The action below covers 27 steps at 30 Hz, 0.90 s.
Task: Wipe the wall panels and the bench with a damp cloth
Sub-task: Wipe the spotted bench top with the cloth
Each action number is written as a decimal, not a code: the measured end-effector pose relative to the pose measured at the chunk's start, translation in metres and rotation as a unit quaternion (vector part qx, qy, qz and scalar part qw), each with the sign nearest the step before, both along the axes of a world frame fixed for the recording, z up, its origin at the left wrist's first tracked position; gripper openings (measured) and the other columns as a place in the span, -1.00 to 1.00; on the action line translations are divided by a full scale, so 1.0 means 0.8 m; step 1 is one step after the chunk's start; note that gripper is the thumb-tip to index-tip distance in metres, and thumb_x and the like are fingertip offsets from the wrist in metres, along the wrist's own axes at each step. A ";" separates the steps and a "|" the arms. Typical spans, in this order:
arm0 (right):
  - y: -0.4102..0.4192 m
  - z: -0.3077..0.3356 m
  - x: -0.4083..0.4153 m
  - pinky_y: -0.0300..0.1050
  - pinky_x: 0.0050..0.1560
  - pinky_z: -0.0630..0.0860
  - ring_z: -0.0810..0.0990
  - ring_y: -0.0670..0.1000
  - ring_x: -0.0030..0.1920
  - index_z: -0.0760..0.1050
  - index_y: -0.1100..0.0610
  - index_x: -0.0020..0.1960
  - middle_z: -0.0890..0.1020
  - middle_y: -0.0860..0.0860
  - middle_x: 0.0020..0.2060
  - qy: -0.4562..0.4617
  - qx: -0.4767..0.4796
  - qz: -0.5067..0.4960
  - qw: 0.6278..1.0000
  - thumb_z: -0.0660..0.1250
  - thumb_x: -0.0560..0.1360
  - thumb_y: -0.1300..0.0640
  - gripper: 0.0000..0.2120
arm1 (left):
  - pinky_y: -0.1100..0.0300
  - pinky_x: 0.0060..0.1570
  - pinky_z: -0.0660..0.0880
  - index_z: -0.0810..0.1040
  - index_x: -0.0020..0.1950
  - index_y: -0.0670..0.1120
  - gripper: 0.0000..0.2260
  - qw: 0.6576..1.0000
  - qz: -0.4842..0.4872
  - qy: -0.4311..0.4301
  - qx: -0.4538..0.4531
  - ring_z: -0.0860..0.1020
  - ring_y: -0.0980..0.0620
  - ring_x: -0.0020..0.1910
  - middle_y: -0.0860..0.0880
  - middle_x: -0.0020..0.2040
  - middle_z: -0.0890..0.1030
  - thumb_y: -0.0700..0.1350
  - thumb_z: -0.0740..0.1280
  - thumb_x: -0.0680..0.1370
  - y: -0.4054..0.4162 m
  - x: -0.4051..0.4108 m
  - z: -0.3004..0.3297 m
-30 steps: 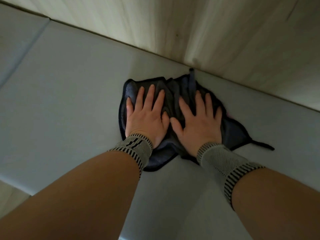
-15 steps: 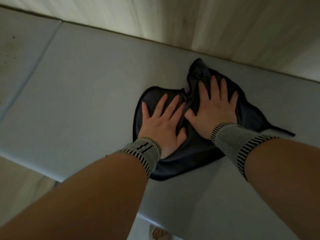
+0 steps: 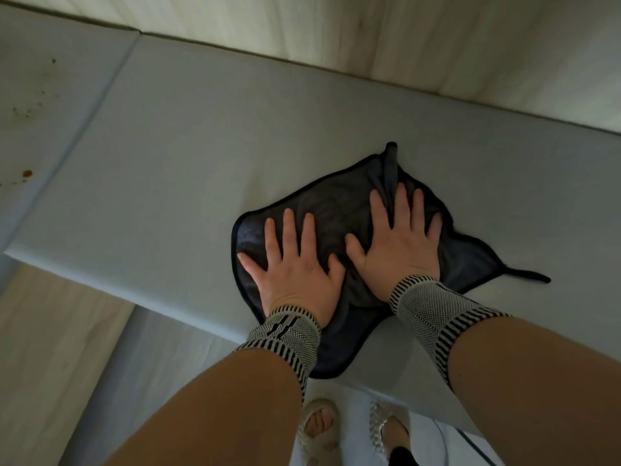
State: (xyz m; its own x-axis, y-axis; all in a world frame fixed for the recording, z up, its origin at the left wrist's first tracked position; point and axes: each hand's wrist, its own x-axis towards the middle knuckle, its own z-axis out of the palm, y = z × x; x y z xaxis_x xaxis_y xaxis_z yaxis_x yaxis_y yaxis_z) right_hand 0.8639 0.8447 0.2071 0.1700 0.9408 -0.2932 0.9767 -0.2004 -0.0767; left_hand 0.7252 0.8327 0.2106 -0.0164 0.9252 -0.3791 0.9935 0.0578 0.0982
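Dark cloth [image 3: 339,200] partly hidden under left hand [image 3: 295,274], right hand [image 3: 400,250].

Both arms are stretched forward and downward from the bottom edge of the view, bare from the elbow to a knitted, striped wrist band [image 3: 285,334] worn on each. The left hand [image 3: 295,267] is laid palm down, its fingers straight and spread, the thumb set out to the right. The right hand [image 3: 400,243] is placed just beside it, also palm down with fingers spread, and held a little further forward. The two thumbs are brought close together but appear not to touch. Both palms seem to be pressed flat, though how firmly cannot be judged. Below the arms, two feet in open sandals [image 3: 319,425] are seen.
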 end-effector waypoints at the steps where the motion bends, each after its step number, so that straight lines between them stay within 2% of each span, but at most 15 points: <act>1: -0.010 0.000 -0.005 0.27 0.48 -0.19 -0.23 0.18 0.55 -0.22 -0.03 0.58 -0.18 0.10 0.57 0.003 -0.001 0.004 1.000 -0.09 0.52 -0.36 -0.24 | -0.43 0.41 -0.23 -0.27 0.59 0.12 -0.37 1.000 0.010 0.000 0.001 -0.32 -0.06 0.56 0.06 0.60 -0.29 0.25 -0.09 0.60 -0.009 -0.002 0.000; 6: -0.050 -0.001 -0.022 0.28 0.46 -0.18 -0.20 0.19 0.55 -0.16 -0.07 0.59 -0.12 0.09 0.58 0.011 0.008 0.022 1.000 -0.30 0.40 -0.38 -0.19 | -0.49 0.38 -0.20 -0.24 0.59 0.15 -0.39 0.998 0.068 0.000 0.000 -0.32 -0.06 0.56 0.07 0.60 -0.29 0.23 -0.08 0.60 -0.045 -0.005 -0.001; 9: -0.066 -0.003 -0.023 0.29 0.45 -0.18 -0.18 0.18 0.55 -0.13 -0.08 0.59 -0.10 0.09 0.58 0.025 0.015 0.031 0.999 -0.33 0.39 -0.35 -0.20 | -0.56 0.32 -0.16 -0.23 0.59 0.17 -0.41 0.994 0.106 0.002 -0.003 -0.32 -0.06 0.56 0.09 0.60 -0.28 0.21 -0.10 0.60 -0.058 0.002 -0.003; 12: -0.077 -0.002 -0.022 0.30 0.45 -0.18 -0.16 0.18 0.55 -0.11 -0.08 0.59 -0.08 0.09 0.58 0.033 0.026 0.037 0.998 -0.28 0.45 -0.32 -0.25 | -0.58 0.28 -0.15 -0.24 0.58 0.19 -0.41 0.989 0.147 -0.004 -0.016 -0.34 -0.07 0.56 0.09 0.60 -0.30 0.20 -0.09 0.60 -0.064 0.011 -0.001; 16: -0.094 -0.004 -0.010 0.31 0.45 -0.20 -0.19 0.16 0.56 -0.13 -0.08 0.59 -0.10 0.07 0.58 0.045 0.020 0.054 0.997 -0.07 0.59 -0.25 -0.37 | -0.60 0.26 -0.07 -0.23 0.59 0.20 -0.42 0.976 0.212 -0.028 -0.028 -0.34 -0.10 0.55 0.08 0.59 -0.31 0.17 -0.06 0.61 -0.075 0.032 0.002; 19: -0.109 -0.008 0.004 0.33 0.44 -0.16 -0.11 0.18 0.56 -0.03 -0.08 0.59 -0.01 0.07 0.58 0.046 0.042 0.057 0.996 -0.11 0.58 -0.24 -0.39 | -0.56 0.29 0.02 -0.20 0.60 0.15 -0.40 0.970 0.242 -0.037 -0.015 -0.32 -0.12 0.56 0.04 0.60 -0.30 0.15 -0.03 0.61 -0.091 0.050 0.000; 21: -0.121 -0.007 0.016 0.33 0.43 -0.13 -0.04 0.19 0.55 0.04 -0.07 0.58 0.07 0.09 0.57 0.045 0.049 0.054 0.996 -0.11 0.56 -0.25 -0.38 | -0.51 0.33 0.06 -0.19 0.61 0.10 -0.39 0.968 0.246 -0.039 -0.005 -0.30 -0.12 0.56 0.02 0.60 -0.28 0.13 -0.01 0.61 -0.103 0.061 -0.002; 24: -0.142 -0.010 0.044 0.29 0.43 -0.18 -0.05 0.19 0.56 0.04 -0.05 0.58 0.06 0.09 0.57 0.044 0.036 0.061 0.997 -0.05 0.57 -0.25 -0.37 | -0.45 0.38 0.05 -0.17 0.62 0.02 -0.36 0.972 0.232 -0.034 0.008 -0.26 -0.12 0.57 -0.03 0.61 -0.23 0.11 0.02 0.60 -0.127 0.087 -0.005; 27: -0.163 -0.008 0.074 0.27 0.39 -0.09 0.16 0.22 0.51 0.23 -0.01 0.52 0.26 0.13 0.51 0.038 0.041 0.051 0.997 -0.03 0.50 -0.26 -0.35 | -0.43 0.40 0.01 -0.16 0.62 -0.03 -0.34 0.977 0.210 -0.023 0.019 -0.23 -0.11 0.58 -0.06 0.62 -0.19 0.10 0.02 0.59 -0.149 0.116 -0.007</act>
State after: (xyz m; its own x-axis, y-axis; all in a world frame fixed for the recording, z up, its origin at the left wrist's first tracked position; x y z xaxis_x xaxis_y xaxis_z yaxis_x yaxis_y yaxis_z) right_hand 0.9231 0.7146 0.2007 0.0528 0.9733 -0.2236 0.9825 -0.0907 -0.1627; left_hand 0.8178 0.7137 0.2054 -0.3818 0.8539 -0.3537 0.8775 0.4550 0.1513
